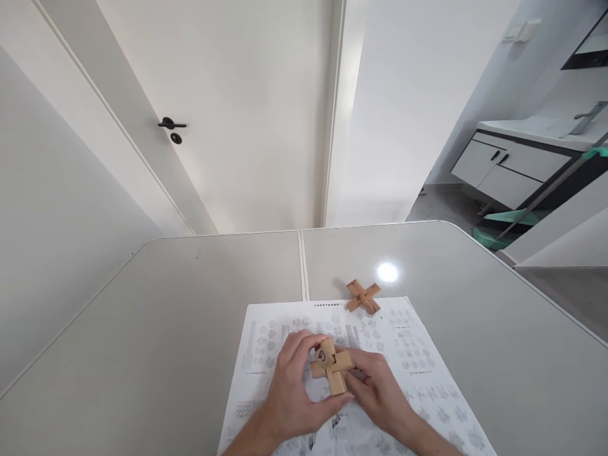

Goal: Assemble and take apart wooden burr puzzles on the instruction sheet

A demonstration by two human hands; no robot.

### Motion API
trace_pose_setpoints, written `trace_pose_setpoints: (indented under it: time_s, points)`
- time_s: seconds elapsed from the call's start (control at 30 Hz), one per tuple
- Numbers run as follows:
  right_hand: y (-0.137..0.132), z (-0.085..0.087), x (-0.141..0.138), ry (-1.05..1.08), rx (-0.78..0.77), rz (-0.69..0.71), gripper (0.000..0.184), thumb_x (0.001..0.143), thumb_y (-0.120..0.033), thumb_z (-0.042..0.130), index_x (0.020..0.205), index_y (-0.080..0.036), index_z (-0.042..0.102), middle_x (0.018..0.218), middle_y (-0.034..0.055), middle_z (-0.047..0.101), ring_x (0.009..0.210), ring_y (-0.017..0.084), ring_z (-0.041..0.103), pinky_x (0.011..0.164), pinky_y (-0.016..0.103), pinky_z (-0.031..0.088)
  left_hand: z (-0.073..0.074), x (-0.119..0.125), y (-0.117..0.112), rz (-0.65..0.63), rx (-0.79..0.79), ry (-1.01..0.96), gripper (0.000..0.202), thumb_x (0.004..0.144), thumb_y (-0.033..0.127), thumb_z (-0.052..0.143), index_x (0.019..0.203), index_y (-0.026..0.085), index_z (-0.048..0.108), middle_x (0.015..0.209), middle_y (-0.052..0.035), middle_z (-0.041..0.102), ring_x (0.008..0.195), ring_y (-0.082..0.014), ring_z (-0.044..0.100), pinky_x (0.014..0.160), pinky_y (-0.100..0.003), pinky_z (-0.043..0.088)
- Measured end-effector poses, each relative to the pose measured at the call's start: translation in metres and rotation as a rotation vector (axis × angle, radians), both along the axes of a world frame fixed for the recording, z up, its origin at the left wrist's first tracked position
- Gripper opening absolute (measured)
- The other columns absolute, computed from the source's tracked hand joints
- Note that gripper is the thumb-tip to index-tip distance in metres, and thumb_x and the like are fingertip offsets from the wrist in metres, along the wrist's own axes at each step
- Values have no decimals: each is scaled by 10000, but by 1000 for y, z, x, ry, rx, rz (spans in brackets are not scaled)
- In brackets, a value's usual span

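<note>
Two hands on one wooden puzzle, held just above sheet, near surface's front edge. Left hand curled round its left side; right hand pinching right side and lower bar. Step, as judged: bars being fitted at cross joint; next shift calls for firm grip and bars kept aligned. Beneath: printed diagram sheet. Second wooden cross at sheet's far edge, well apart. Surface grey, seam down middle. Room: white door, black handle; cabinet at right.
</note>
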State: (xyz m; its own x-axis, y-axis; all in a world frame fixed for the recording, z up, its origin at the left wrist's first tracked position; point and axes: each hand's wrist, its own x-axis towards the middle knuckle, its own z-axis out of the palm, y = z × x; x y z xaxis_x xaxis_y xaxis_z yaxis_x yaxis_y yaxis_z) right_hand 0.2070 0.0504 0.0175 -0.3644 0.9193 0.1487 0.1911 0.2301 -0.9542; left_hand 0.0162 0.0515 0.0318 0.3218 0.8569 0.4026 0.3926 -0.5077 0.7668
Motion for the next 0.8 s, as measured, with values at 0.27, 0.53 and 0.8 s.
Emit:
trace_pose_setpoints:
  time_s: [0.27, 0.53, 0.8]
  points:
    - [-4, -12, -1, 25, 39, -67, 277, 1021, -357, 509, 854, -214, 677, 776, 39, 663, 733, 217, 630, 676, 280, 514, -1, 13, -7, 125, 74, -4, 599, 764, 403, 850, 1231, 252, 506, 1014, -63, 626, 919, -266, 595, 802, -425, 545]
    - [2, 9, 1, 215, -234, 189, 378, 1062, -513, 473, 929, -202, 642, 784, 23, 626, 710, 180, 583, 697, 297, 497, 6, 4, 0, -7, -352, -248, 431, 812, 571, 758, 1007, 213, 620, 919, -42, 605, 816, -222, 603, 752, -354, 530]
    - [4, 10, 1, 448, -398, 303, 555, 1077, -593, 377, 838, -159, 627, 738, 55, 651, 616, 149, 599, 585, 279, 498, 5, 5, 9, -238, -697, -494, 698, 888, 815, 497, 1074, 165, 667, 754, -47, 678, 749, -242, 677, 838, -418, 544]
